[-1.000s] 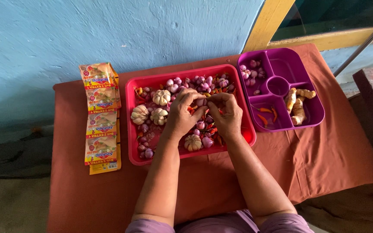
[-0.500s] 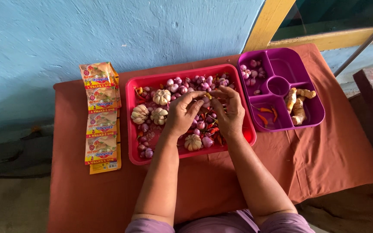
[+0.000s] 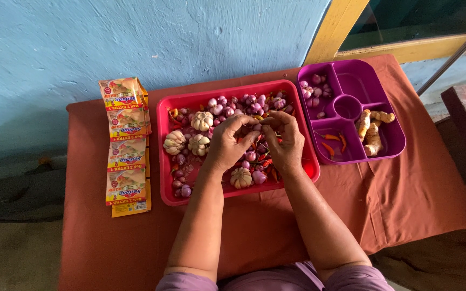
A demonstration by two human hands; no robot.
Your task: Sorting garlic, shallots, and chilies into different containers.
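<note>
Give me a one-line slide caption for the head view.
Both hands, left hand and right hand, pinch a shallot over the red tray.

Red tray on rust-brown cloth: garlic bulbs, shallots, small chillies. Left hand and right hand meet fingertip to fingertip above the tray's middle, pinching something small. Purple compartment tray just right: shallots, chillies, pale roots. Strip of sachets left.

Bare forearms, short lilac sleeves at the upper arms, no rings or watch visible... waitLeft hand and right hand bare, forearms bare, short mauve sleeves
</note>
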